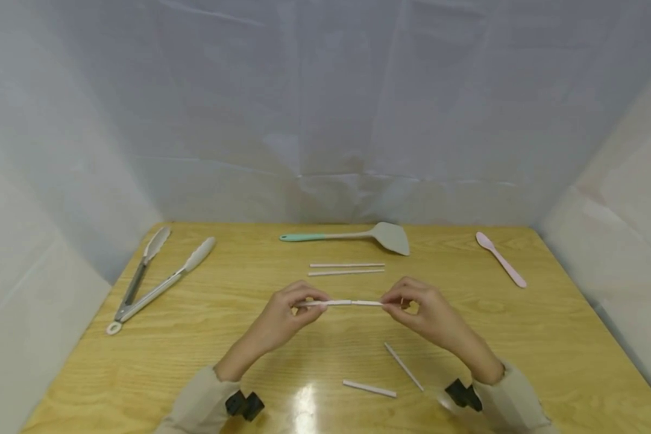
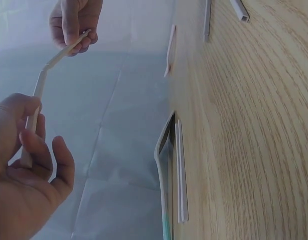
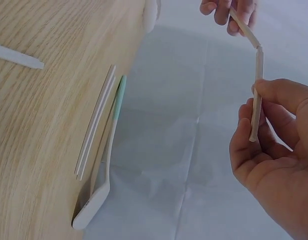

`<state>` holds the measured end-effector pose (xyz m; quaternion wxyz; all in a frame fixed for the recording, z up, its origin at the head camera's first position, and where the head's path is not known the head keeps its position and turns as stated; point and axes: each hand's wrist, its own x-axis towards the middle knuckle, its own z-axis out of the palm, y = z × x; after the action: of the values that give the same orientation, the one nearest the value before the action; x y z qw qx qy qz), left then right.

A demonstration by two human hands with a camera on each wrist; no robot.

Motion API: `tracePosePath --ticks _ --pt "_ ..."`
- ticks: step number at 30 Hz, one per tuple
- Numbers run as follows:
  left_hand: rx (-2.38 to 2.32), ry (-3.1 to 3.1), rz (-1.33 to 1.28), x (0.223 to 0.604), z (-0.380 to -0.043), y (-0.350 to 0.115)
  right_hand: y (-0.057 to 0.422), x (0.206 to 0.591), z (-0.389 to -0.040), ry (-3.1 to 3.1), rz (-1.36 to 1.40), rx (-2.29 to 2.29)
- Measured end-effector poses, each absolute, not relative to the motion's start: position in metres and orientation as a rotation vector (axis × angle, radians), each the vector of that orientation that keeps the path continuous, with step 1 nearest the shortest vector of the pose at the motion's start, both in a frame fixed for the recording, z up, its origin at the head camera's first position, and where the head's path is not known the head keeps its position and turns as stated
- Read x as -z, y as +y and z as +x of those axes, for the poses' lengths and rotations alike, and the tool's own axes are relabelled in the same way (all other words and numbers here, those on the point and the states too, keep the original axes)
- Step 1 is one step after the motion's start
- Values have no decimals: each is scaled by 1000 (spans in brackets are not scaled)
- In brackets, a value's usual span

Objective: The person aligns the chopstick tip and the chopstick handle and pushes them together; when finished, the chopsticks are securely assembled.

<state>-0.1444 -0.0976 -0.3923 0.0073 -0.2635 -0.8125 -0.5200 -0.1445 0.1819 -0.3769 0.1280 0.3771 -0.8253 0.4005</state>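
Above the middle of the table, my left hand (image 1: 287, 316) and right hand (image 1: 428, 313) pinch opposite ends of a thin pale chopstick (image 1: 339, 302). Its two sections meet at a visible break midway between the hands. Seen in the left wrist view, the chopstick (image 2: 40, 82) bends at that break; the right wrist view shows the same angle. Whether the sections are joined or only touching, I cannot tell. Each thumb presses its section against the fingers. On the table nearer me lie two short pale stick pieces, one slanted (image 1: 404, 366) and one nearly level (image 1: 370, 389).
Just beyond the hands, two slim chopsticks (image 1: 347, 273) lie side by side. Behind them is a spatula (image 1: 393, 237) with a green handle end. Open metal tongs (image 1: 152, 296) lie at left, a pink spoon (image 1: 500, 259) at right. Pale sheeting (image 1: 325, 120) encloses the table's back and sides.
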Motion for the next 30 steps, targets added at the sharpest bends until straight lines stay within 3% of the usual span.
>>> tracePosePath --ticks 30 --pt "1685 -2519 -797 389 -136 -96 164 383 -140 -2256 1009 -1313"
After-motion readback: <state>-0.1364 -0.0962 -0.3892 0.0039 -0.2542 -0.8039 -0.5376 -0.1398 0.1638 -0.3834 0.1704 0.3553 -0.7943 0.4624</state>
